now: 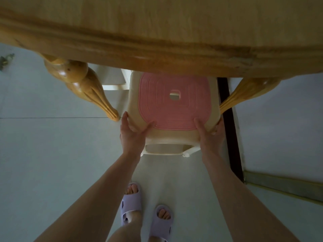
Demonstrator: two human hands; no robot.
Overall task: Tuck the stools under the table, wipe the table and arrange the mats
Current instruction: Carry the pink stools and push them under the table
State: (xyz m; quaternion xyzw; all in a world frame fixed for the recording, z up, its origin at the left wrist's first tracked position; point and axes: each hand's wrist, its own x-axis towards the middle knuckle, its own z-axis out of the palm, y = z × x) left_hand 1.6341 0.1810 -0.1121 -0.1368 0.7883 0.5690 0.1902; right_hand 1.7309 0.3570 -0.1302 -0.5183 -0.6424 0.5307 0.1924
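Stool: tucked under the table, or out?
Partly under: the table edge covers the stool seat's far side; both hands grip its near corners.

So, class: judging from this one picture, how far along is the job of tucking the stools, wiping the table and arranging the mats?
Done: possibly one stool, since a pale piece shows under the table, too hidden to tell. In hand: the left hand and right hand grip the pink-topped stool, its far edge under the table's rim, between two legs. Left: finishing that push, then wiping and mats; no cloth or mat shows.
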